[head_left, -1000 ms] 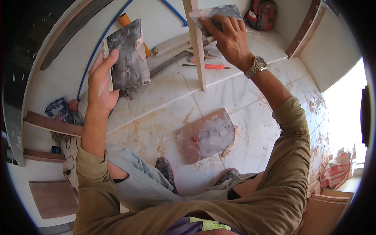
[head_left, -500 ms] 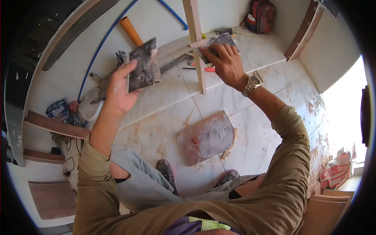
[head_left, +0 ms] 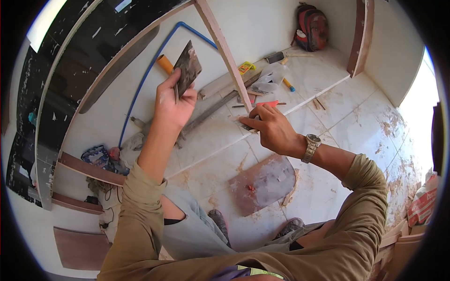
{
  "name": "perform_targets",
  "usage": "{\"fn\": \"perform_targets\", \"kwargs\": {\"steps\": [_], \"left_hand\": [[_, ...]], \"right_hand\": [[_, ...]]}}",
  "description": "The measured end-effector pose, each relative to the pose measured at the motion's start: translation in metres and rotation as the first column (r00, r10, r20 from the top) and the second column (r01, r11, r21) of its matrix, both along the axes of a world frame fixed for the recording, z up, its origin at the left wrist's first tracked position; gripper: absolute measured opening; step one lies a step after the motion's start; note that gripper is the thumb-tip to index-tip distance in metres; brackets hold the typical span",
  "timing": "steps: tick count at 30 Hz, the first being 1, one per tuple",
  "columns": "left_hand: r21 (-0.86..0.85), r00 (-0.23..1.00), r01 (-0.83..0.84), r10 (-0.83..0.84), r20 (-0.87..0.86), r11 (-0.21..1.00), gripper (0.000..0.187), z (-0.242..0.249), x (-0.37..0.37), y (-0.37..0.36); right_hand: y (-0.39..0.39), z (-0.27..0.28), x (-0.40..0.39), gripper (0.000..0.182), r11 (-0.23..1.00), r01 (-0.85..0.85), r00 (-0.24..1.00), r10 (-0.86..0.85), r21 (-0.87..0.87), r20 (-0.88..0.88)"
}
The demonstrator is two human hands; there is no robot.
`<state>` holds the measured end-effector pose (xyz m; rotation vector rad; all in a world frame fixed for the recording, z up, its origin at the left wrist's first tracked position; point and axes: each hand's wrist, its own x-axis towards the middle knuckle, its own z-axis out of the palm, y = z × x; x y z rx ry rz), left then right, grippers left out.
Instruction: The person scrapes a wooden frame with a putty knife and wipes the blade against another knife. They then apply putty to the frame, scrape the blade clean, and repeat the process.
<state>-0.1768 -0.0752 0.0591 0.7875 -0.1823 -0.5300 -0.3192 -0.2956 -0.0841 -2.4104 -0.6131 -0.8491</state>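
Observation:
My left hand is closed round a dark, smeared flat plate, which it holds up at a tilt. Fingers bent, my right hand grips a small dark scraper, mostly hidden under the fingers. That hand is at the lower end of a narrow wooden upright. On the floor below lies a brownish board with whitish smears and a small red lump.
A red and black backpack stands by the back wall. Near it lie a clear plastic bag and an orange tube. A blue pipe curves along the left. At right is a red and white sack.
My right hand has come down the upright, with its scraper now mostly covered. My left hand has turned the plate to a steeper angle. The view has shifted.

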Motion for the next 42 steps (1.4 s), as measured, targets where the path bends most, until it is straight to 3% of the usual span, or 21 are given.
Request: {"fn": "perform_targets", "kwargs": {"steps": [4, 7, 10, 12, 14, 17, 20, 24, 26, 28, 30, 32, 34, 36, 39, 40, 41, 42], "left_hand": [[-0.002, 0.968, -0.178, 0.176, 0.178, 0.984, 0.008, 0.02, 0.03, -0.059], [0.065, 0.951, -0.248, 0.23, 0.209, 0.967, 0.012, 0.01, 0.037, -0.077], [0.319, 0.941, -0.337, 0.302, 0.156, 0.886, 0.013, -0.038, 0.035, -0.067], [0.485, 0.939, -0.306, 0.343, 0.012, 0.819, 0.012, -0.067, 0.019, -0.049], [0.531, 0.95, -0.224, 0.304, -0.068, 0.817, 0.009, -0.096, 0.025, -0.011], [0.577, 0.909, -0.263, 0.399, -0.119, 0.773, 0.007, -0.075, -0.008, 0.005], [0.512, 0.937, -0.272, 0.346, -0.054, 0.815, 0.007, -0.044, -0.034, 0.012], [0.475, 0.952, -0.22, 0.293, -0.084, 0.852, 0.008, -0.028, -0.06, 0.028], [0.484, 0.947, -0.19, 0.289, -0.139, 0.854, 0.008, -0.039, -0.064, 0.036], [0.514, 0.927, -0.147, 0.299, -0.226, 0.845, 0.008, -0.055, -0.073, 0.035], [0.396, 0.892, 0.027, 0.156, -0.423, 0.918, 0.01, -0.086, -0.076, 0.03], [0.238, 0.835, 0.186, -0.025, -0.55, 0.953, 0.012, -0.115, -0.082, 0.017], [0.06, 0.788, 0.299, -0.211, -0.578, 0.952, 0.016, -0.142, -0.08, 0.006], [0.34, 0.862, 0.164, 0.033, -0.506, 0.926, 0.017, -0.124, -0.088, -0.018], [0.271, 0.81, 0.296, -0.089, -0.58, 0.916, 0.018, -0.152, -0.083, -0.013], [0.024, 0.717, 0.389, -0.286, -0.636, 0.921, 0.018, -0.172, -0.073, -0.005], [-0.229, 0.619, 0.431, -0.471, -0.629, 0.873, 0.018, -0.189, -0.061, 0.005], [-0.209, 0.681, 0.387, -0.431, -0.592, 0.898, 0.02, -0.19, -0.05, 0.004]], "right_hand": [[-0.006, 0.007, -0.006, 0.05, 0.999, -0.03, 0.997, 0.029, 0.022, 0.068], [-0.023, 0.015, -0.003, 0.047, 0.991, -0.033, 0.979, 0.007, 0.126, 0.204], [-0.048, 0.029, 0.013, 0.045, 0.947, 0.112, 0.971, -0.169, 0.301, 0.17], [-0.063, 0.052, 0.033, 0.045, 0.938, 0.196, 0.915, -0.28, 0.288, 0.291], [-0.073, 0.08, 0.059, 0.044, 0.929, 0.244, 0.854, -0.341, 0.277, 0.392], [-0.066, 0.115, 0.112, 0.037, 0.921, 0.296, 0.741, -0.389, 0.253, 0.548], [-0.053, 0.127, 0.135, 0.028, 0.92, 0.353, 0.712, -0.382, 0.169, 0.59], [-0.052, 0.068, 0.127, 0.025, 0.931, 0.366, 0.812, -0.319, -0.001, 0.489], [-0.071, 0.021, 0.107, 0.029, 0.911, 0.375, 0.891, -0.304, -0.171, 0.337], [-0.073, 0.004, 0.065, 0.034, 0.922, 0.384, 0.905, -0.365, -0.052, 0.22], [-0.048, 0.006, 0.025, 0.039, 0.96, 0.265, 0.946, -0.276, 0.085, 0.172], [-0.015, 0.019, -0.003, 0.042, 0.992, 0.078, 0.979, -0.094, 0.096, 0.18], [0.002, 0.023, -0.023, 0.044, 0.999, 0.018, 0.996, -0.015, -0.029, 0.088], [0.004, 0.009, -0.032, 0.045, 0.999, 0.032, 0.999, -0.033, 0.013, 0.044], [-0.001, -0.003, -0.064, 0.046, 0.992, 0.11, 0.987, -0.117, -0.069, -0.111], [0.0, -0.008, -0.074, 0.051, 0.988, 0.148, 0.969, -0.154, -0.043, -0.193], [-0.001, -0.009, -0.086, 0.047, 0.976, 0.152, 0.93, -0.194, -0.153, -0.311], [-0.006, -0.01, -0.097, 0.043, 0.95, 0.151, 0.882, -0.254, -0.272, -0.396]]}}
